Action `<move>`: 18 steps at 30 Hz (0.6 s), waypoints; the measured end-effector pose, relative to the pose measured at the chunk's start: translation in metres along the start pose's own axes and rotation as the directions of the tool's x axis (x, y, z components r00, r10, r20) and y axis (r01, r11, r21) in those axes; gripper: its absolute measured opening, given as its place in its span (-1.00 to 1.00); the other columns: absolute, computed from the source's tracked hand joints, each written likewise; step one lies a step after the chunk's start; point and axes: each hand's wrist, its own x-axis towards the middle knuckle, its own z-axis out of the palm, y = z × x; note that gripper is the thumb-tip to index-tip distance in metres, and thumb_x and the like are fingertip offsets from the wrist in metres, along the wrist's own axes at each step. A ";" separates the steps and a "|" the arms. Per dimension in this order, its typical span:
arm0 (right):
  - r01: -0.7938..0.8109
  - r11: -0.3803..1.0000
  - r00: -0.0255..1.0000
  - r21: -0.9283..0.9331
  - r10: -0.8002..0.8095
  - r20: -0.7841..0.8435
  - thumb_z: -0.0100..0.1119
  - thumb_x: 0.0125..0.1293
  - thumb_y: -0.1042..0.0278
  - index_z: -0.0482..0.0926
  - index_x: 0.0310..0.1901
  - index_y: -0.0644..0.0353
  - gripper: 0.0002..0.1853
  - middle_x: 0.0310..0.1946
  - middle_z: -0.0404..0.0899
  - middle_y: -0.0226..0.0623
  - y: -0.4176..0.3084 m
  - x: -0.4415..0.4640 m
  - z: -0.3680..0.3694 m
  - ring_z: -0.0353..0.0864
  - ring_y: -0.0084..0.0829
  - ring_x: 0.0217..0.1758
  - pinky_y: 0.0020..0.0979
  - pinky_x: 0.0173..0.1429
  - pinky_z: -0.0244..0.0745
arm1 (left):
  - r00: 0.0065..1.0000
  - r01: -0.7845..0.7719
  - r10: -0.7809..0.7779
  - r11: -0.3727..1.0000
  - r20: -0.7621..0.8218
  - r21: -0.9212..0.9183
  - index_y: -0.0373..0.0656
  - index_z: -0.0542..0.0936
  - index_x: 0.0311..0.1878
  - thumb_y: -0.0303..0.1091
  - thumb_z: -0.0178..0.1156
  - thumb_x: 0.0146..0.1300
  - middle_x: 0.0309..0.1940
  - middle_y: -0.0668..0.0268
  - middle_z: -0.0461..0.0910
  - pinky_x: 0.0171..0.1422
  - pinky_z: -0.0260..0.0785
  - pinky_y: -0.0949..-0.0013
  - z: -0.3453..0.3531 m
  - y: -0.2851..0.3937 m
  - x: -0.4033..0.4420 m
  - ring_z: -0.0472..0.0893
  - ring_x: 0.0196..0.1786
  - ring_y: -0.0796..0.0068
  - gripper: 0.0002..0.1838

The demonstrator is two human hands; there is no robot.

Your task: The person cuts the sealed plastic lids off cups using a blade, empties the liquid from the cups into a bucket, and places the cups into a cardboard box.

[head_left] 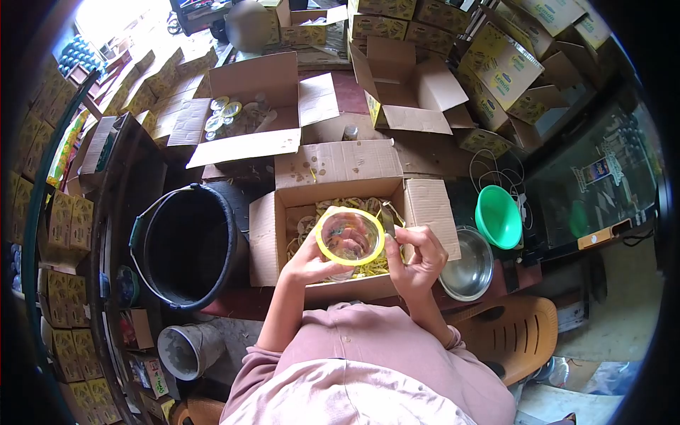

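My left hand (309, 261) is wrapped around a clear plastic jar (348, 241) with a bright yellow rim, tilted so that its round end faces me. Between the thumb and fingers of my right hand (418, 263) is a small dark blade (388, 224), held upright close to the rim's right side. Whether the blade touches the rim, I cannot tell. Below both hands stands an open cardboard box (340, 164), with thin yellow strips (372, 268) and pale scraps lying inside.
A black bucket (237, 244) stands left of the box. To the right are a metal bowl (476, 273) and a green bowl (499, 217). Behind, one open carton (244, 150) holds several jars, beside another open carton (418, 119). An orange chair (520, 329) sits at lower right.
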 end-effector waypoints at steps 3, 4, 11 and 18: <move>0.009 1.000 1.000 -0.018 -0.009 0.013 0.23 -0.10 0.67 0.55 -0.36 0.24 -0.79 -0.54 0.52 -0.28 -0.002 0.000 0.001 0.55 -0.47 -0.50 -0.51 -0.41 0.44 | 1.000 0.000 0.000 1.000 0.019 -0.018 -0.24 0.26 0.09 -0.37 0.33 -0.14 -0.10 0.21 0.35 -0.02 0.35 0.40 -0.001 -0.001 0.001 0.45 -0.09 0.45 -0.32; 0.019 0.999 1.000 -0.030 -0.018 0.020 0.23 -0.10 0.67 0.55 -0.36 0.24 -0.80 -0.54 0.52 -0.28 -0.002 0.001 0.001 0.55 -0.47 -0.50 -0.51 -0.41 0.44 | 0.999 0.017 -0.016 1.000 0.046 -0.020 -0.24 0.26 0.09 -0.37 0.33 -0.15 -0.10 0.20 0.35 -0.02 0.35 0.40 -0.002 -0.004 0.001 0.45 -0.09 0.45 -0.32; 0.010 1.000 0.999 -0.019 -0.011 -0.032 0.24 -0.07 0.65 0.54 -0.37 0.24 -0.82 -0.53 0.53 -0.28 0.000 0.002 0.002 0.55 -0.47 -0.50 -0.52 -0.41 0.44 | 0.999 0.024 -0.025 0.999 0.028 0.029 -0.25 0.29 0.08 -0.34 0.32 -0.18 -0.04 0.19 0.37 0.06 0.33 0.37 -0.005 -0.003 -0.001 0.46 -0.04 0.42 -0.32; 0.100 0.993 0.993 -0.058 -0.103 -0.058 0.24 -0.09 0.66 0.54 -0.38 0.25 -0.82 -0.56 0.52 -0.27 -0.005 -0.001 -0.001 0.54 -0.44 -0.50 -0.52 -0.42 0.44 | 1.000 -0.009 0.010 0.996 -0.018 0.090 -0.27 0.33 0.05 -0.34 0.29 -0.19 -0.03 0.20 0.36 0.11 0.28 0.37 -0.004 0.000 0.000 0.44 -0.01 0.43 -0.36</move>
